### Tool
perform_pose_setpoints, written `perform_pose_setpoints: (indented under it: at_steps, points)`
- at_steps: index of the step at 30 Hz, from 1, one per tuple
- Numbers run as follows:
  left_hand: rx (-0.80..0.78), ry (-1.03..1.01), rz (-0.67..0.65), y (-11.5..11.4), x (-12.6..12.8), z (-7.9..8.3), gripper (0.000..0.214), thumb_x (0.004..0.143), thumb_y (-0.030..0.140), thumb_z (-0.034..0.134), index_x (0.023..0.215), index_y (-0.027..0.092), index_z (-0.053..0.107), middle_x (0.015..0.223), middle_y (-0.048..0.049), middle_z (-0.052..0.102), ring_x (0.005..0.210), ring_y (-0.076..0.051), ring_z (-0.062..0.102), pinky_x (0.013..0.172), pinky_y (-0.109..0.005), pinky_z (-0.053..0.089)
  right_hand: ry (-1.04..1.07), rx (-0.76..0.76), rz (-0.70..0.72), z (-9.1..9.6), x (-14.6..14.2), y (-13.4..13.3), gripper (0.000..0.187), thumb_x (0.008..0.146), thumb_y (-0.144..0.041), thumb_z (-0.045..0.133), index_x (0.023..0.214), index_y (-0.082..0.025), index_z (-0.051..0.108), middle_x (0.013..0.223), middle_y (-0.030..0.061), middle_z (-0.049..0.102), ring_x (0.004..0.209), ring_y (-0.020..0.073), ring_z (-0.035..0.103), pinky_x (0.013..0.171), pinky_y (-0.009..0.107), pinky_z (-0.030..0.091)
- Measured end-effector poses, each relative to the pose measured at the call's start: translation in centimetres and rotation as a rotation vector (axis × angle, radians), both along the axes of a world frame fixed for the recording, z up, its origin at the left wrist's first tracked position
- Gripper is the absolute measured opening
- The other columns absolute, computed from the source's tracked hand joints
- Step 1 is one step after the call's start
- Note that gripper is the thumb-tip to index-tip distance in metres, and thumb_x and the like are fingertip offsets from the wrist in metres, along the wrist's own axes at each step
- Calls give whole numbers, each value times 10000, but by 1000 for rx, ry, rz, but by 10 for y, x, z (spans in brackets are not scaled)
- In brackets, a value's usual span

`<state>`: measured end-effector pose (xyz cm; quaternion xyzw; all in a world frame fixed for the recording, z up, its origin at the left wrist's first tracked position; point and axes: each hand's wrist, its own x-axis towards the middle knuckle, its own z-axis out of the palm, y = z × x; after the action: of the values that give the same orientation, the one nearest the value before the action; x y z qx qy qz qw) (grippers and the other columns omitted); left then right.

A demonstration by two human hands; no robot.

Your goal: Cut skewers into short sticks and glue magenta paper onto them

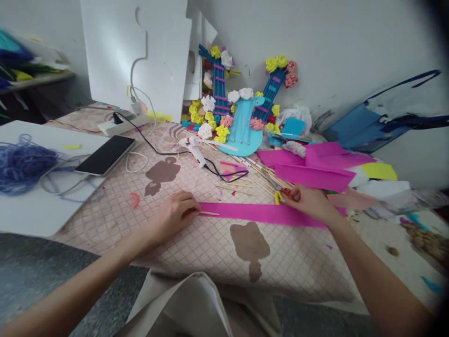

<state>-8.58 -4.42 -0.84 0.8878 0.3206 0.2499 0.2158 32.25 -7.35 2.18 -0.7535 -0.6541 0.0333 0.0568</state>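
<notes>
A long strip of magenta crepe paper [259,213] lies flat across the table in front of me. At its left end my left hand [180,209] is closed, its fingers pinching a thin wooden stick [210,213] that rests on the paper. Over the strip's right part, my right hand [308,202] has its fingers closed at the red and yellow handles of a pair of scissors [278,196]. The scissor blades point away from me, among loose sticks. Part of the strip's right end is hidden under my right wrist.
Beyond the strip lie a white glue gun [196,152] with a black cord, several thin sticks [236,189] and folded magenta paper [315,173]. Flower-decorated blue craft pieces [245,124] lean at the wall. A phone [105,155] and purple yarn [26,164] lie left.
</notes>
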Motion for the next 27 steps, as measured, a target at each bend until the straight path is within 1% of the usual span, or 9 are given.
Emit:
perform_pose_setpoints:
  at_steps: [2, 7, 11, 14, 17, 20, 23, 25, 27]
  points:
    - [5, 12, 7, 0, 0, 0, 134, 875, 155, 509, 842, 167, 638, 852, -46, 610, 817, -167, 541, 759, -303, 435, -21, -11, 3, 1, -2, 1, 328, 698, -529, 639, 681, -242, 481, 611, 23, 632, 581, 201, 587, 507, 292, 320]
    - [30, 10, 25, -1, 2, -2, 122, 866, 142, 513, 830, 167, 627, 841, -43, 603, 812, -167, 536, 754, -301, 431, -106, 8, -3, 4, -10, 0, 332, 712, -540, 597, 641, -239, 477, 630, 38, 630, 629, 219, 592, 523, 293, 308]
    - [30, 3, 28, -1, 2, -3, 114, 866, 151, 520, 809, 167, 618, 823, -39, 598, 789, -163, 531, 742, -300, 425, -237, -53, 12, 9, -18, 1, 352, 732, -537, 550, 575, -229, 488, 592, 46, 611, 605, 222, 593, 512, 294, 285]
    - [19, -5, 28, -1, 2, -2, 117, 868, 148, 519, 817, 165, 622, 831, -44, 603, 797, -166, 532, 751, -307, 426, -248, -88, 18, 10, -19, 2, 349, 725, -537, 549, 577, -224, 512, 626, 62, 640, 630, 232, 606, 501, 294, 284]
    - [22, -16, 33, -2, 2, -2, 116, 863, 143, 521, 817, 166, 625, 832, -47, 604, 803, -170, 534, 754, -310, 429, -222, -69, -28, 6, -18, 2, 314, 726, -513, 544, 611, -220, 539, 652, 73, 661, 642, 239, 619, 501, 295, 305]
    - [25, -24, 32, -2, 2, -4, 112, 862, 146, 523, 817, 169, 623, 830, -46, 603, 805, -171, 537, 752, -309, 431, -152, -15, -75, 1, -15, 0, 253, 716, -463, 553, 646, -220, 552, 672, 76, 674, 670, 251, 635, 521, 301, 345]
    - [30, -29, 28, -1, 2, -6, 116, 862, 143, 519, 808, 171, 618, 823, -45, 602, 795, -168, 537, 747, -306, 432, -9, 52, -134, -3, -8, -2, 250, 717, -467, 549, 687, -219, 563, 703, 79, 684, 697, 264, 648, 570, 322, 394]
    - [35, -30, 27, 0, 2, -6, 120, 861, 138, 515, 804, 171, 615, 819, -45, 600, 787, -167, 537, 743, -304, 432, 172, 160, -215, -3, -3, -3, 269, 695, -478, 573, 754, -216, 561, 739, 82, 691, 708, 270, 657, 608, 342, 427]
    - [40, -30, 29, 0, 2, -7, 125, 860, 132, 511, 803, 171, 615, 817, -45, 598, 787, -167, 537, 741, -304, 431, 419, 307, -269, -2, -1, -1, 300, 675, -462, 591, 840, -217, 536, 793, 88, 695, 752, 276, 667, 642, 359, 459]
